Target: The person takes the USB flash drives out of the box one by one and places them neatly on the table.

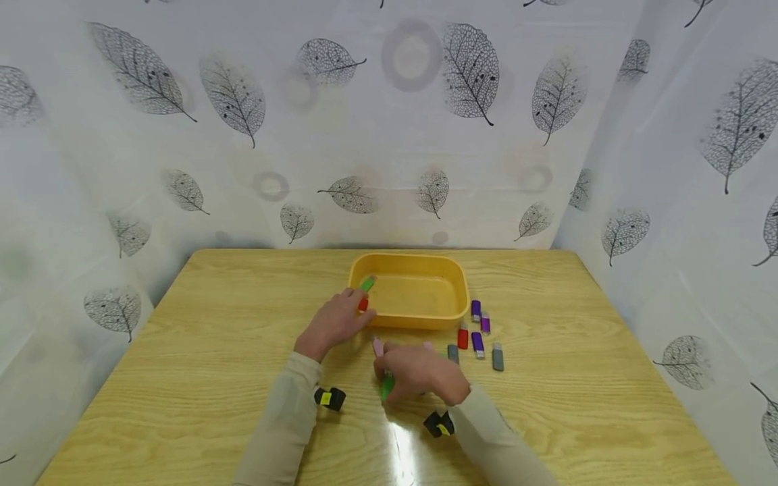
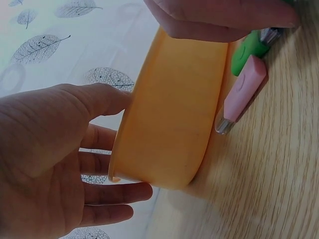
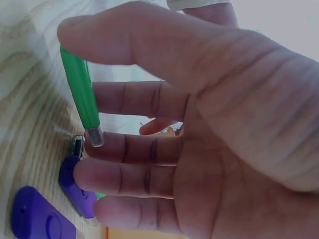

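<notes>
My right hand (image 1: 419, 371) is low over the table in front of the bin, pinching a green USB flash drive (image 3: 82, 92) between thumb and fingertips. The drive's metal end points away from the thumb. My left hand (image 1: 337, 318) lies at the left end of the yellow plastic bin (image 1: 413, 322); its thumb touches the rim in the left wrist view, and the fingers are loosely extended around the corner. Inside the bin near those fingers lie another green drive (image 1: 368, 283) and a red drive (image 1: 363, 305). A pink drive (image 2: 245, 85) lies beside the bin, close to the right hand.
Right of the right hand, several drives lie on the wooden table (image 1: 200, 378): purple ones (image 1: 477, 344), a red one (image 1: 463, 337) and a grey one (image 1: 498, 358). Another grey drive (image 1: 453, 352) is close to the right knuckles. A leaf-patterned curtain (image 1: 389, 148) surrounds the table.
</notes>
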`<control>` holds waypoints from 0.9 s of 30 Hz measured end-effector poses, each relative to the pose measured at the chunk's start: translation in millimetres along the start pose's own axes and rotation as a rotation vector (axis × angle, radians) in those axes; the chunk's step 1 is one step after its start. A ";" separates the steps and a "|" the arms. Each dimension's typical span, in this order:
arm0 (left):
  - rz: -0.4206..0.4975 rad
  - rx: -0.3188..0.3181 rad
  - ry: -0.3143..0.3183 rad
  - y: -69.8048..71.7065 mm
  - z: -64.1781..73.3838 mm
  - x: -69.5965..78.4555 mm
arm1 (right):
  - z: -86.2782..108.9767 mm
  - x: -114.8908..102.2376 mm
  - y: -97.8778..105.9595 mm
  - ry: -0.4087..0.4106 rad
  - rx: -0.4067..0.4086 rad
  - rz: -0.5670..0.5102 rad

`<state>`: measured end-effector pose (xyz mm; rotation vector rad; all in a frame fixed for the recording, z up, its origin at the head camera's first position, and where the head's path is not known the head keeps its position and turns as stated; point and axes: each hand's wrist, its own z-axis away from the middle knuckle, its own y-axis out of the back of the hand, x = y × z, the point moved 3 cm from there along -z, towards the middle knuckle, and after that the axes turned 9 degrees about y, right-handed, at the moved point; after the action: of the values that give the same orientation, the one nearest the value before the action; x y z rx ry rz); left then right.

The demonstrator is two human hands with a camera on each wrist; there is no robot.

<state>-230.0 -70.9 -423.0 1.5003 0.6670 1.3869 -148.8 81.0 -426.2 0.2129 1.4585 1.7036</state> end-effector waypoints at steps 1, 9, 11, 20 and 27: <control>-0.001 0.001 0.002 -0.1 0.4 -0.1 | -0.5 -0.1 -0.7 -0.006 -0.001 0.007; -0.006 0.010 -0.001 -1.4 0.1 -1.0 | -3.1 -4.4 -3.9 0.001 0.014 0.046; -0.002 0.005 0.004 -1.4 0.1 -0.7 | -3.2 -6.5 -3.9 0.012 0.017 0.057; 0.005 0.001 0.000 -0.3 0.7 0.7 | -4.4 -12.9 -6.2 0.007 0.007 0.084; 0.005 0.008 -0.010 -0.6 1.7 0.4 | -7.1 -13.5 -10.5 0.002 0.027 0.094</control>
<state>-228.1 -70.8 -423.2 1.5155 0.6639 1.3814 -139.7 66.0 -432.2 0.2991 1.4945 1.7603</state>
